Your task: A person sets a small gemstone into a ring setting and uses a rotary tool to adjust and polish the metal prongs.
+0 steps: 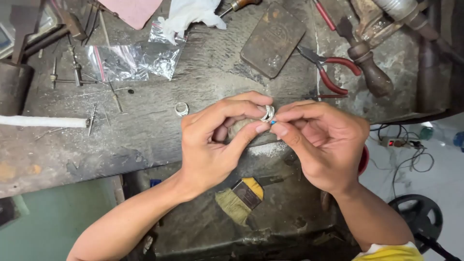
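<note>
The silver ring point(267, 113) is half covered by fingertips point(263, 128). A blue speck point(273, 123) beside it is too small to be identified. The hammer point(386, 29) is cut off by the top edge.

A worn, dark, scratched counter point(145, 130) fills most of the view under even daylight. Right of the counter lies a pale floor point(435, 179) with tangled cables point(411, 154). Below the counter's left end, a green surface point(53, 222) shows.
</note>
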